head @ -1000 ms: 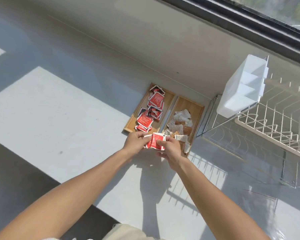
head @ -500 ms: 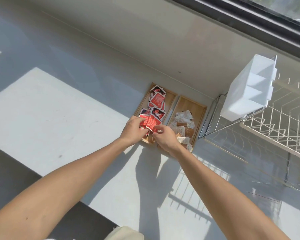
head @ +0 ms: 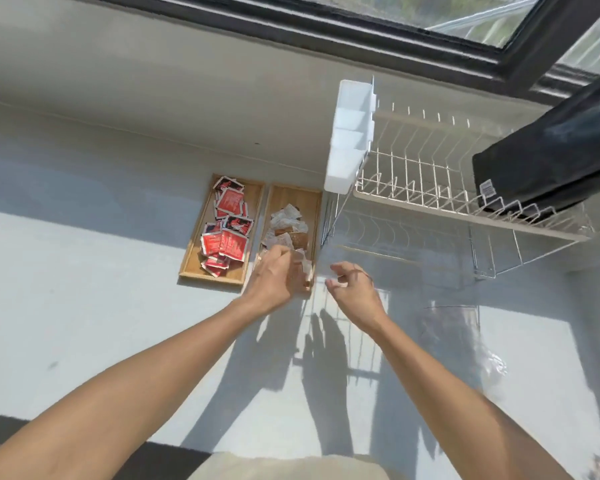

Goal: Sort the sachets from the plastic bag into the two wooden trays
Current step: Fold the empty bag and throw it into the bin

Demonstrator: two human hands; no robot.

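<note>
Two wooden trays lie side by side at the back of the grey counter. The left tray (head: 253,202) holds several red sachets (head: 227,237). The right tray (head: 291,195) holds several white and brown sachets (head: 286,225). My left hand (head: 274,278) hovers over the near end of the right tray, blurred, fingers loosely curved, with nothing visible in it. My right hand (head: 354,292) is just right of that tray above the counter, fingers spread and empty. A crumpled clear plastic bag (head: 465,341) lies on the counter to the right, hard to make out.
A white wire dish rack (head: 430,188) stands right of the trays. A white cutlery holder (head: 350,133) hangs on its left end and a black item (head: 551,161) rests on top. The wall and a dark window frame (head: 361,26) run behind.
Both hands held red sachets before the trays, then over the left tray. Those sachets now lie in the left tray, and both hands have shifted right, empty.
</note>
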